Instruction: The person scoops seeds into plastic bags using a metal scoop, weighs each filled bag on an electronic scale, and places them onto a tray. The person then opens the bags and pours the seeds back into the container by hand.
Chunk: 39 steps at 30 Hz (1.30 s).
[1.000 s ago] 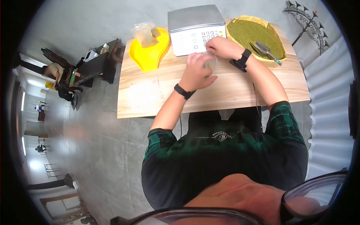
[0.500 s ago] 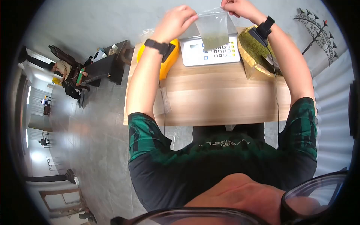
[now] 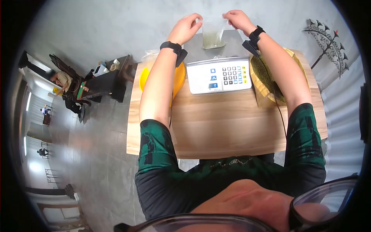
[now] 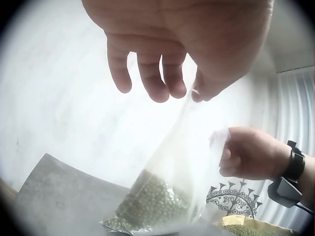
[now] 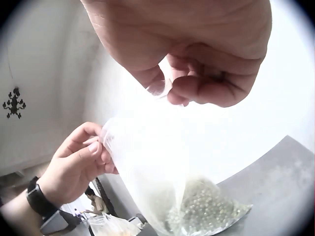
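A clear plastic bag (image 3: 213,36) with green mung beans in its bottom hangs upright between my two hands. My left hand (image 3: 185,29) pinches one top corner between thumb and forefinger; in the left wrist view its other fingers (image 4: 152,81) hang loose. The opposite corner is pinched by my right hand (image 3: 240,21), whose other fingers are curled in the right wrist view. Beneath the bag is the grey pan (image 3: 234,44) of a white digital scale (image 3: 199,79), and the bag's bottom overlaps that pan in the head view.
Left of the scale lies a yellow tray (image 3: 179,79), partly behind my left forearm. To the right stands a yellow-brown sack (image 3: 266,101) of green beans, partly covered by my right arm. Cables run from both wrists across the wooden table (image 3: 228,123). A person sits far left.
Both hands have risen from the front of the scale and spread apart, stretching the bag between them. Since half a second ago, the bag has moved back from the keypad to over the pan.
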Motion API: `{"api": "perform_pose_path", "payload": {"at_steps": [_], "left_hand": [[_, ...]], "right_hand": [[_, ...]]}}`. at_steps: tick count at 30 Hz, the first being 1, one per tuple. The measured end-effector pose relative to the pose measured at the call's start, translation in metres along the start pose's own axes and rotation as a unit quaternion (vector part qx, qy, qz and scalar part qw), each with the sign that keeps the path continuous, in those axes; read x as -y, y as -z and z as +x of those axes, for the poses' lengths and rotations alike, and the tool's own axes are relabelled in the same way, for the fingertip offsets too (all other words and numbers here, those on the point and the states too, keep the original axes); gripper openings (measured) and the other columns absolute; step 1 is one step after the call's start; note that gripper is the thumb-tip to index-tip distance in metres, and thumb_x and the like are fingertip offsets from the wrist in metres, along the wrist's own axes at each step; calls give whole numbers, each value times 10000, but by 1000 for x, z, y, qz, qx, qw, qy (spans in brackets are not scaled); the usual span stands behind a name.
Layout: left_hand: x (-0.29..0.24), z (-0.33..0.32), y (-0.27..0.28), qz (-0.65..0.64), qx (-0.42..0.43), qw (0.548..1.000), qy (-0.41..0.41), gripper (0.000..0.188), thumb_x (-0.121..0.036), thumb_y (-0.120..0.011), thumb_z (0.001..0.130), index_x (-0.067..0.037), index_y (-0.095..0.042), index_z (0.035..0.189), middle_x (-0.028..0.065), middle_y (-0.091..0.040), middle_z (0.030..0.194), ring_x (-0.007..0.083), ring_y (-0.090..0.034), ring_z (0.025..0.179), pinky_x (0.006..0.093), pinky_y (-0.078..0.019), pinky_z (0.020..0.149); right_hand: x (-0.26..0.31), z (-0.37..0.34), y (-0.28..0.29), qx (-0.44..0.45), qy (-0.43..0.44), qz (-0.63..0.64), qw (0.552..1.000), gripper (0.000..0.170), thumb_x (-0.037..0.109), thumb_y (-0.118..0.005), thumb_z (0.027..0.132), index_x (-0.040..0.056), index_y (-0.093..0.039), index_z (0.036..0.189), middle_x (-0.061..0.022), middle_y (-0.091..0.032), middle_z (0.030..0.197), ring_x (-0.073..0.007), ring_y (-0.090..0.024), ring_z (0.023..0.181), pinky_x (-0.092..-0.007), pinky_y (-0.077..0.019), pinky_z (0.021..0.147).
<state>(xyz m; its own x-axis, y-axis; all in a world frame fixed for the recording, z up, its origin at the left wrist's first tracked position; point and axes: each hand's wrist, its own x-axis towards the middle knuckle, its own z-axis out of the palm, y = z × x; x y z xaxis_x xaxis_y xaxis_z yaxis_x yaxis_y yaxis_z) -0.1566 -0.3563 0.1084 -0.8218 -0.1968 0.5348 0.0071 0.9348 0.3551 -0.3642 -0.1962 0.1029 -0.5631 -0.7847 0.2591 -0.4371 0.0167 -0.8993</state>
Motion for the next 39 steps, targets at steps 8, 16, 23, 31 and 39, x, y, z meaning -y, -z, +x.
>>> {"api": "perform_pose_path", "payload": {"at_steps": [8,16,23,31,39], "left_hand": [[-82,-74,-29,-404,-154,898,84,188,-173,-593,927,-61,-599,1079,-10,-547,784,89,-515,702,241,-442,634],[-183,-181,-122,-698,-18,653,294,109,-181,-551,952,-108,-480,910,-3,-528,718,80,-491,562,214,-386,510],[-175,-189,-170,-710,-77,609,344,130,-123,-543,960,-159,-480,852,-53,-466,703,38,-429,571,185,-342,496],[-167,-203,-179,-765,-79,571,287,103,-138,-553,987,-171,-481,921,-50,-487,726,41,-455,589,202,-369,520],[-158,-205,-187,-733,-72,610,292,113,-151,-546,993,-150,-470,909,-22,-484,695,74,-461,568,219,-373,496]], "right_hand": [[13,-140,-46,-76,95,220,968,223,222,-575,952,62,-641,1093,39,-553,794,-59,-465,661,-210,-382,581],[-39,-290,-92,106,-132,503,847,242,274,-472,1025,118,-555,1190,63,-527,869,-19,-479,726,-152,-383,650],[-105,-282,-120,41,-131,552,823,178,266,-492,1011,122,-557,1095,29,-587,956,-51,-567,887,-215,-459,769],[-103,-281,-115,54,-109,526,842,239,307,-535,999,118,-563,1143,56,-539,887,-14,-475,774,-170,-389,677],[-98,-282,-113,66,-167,546,818,220,291,-541,992,116,-574,1121,55,-516,794,-3,-438,624,-155,-341,546]]}}
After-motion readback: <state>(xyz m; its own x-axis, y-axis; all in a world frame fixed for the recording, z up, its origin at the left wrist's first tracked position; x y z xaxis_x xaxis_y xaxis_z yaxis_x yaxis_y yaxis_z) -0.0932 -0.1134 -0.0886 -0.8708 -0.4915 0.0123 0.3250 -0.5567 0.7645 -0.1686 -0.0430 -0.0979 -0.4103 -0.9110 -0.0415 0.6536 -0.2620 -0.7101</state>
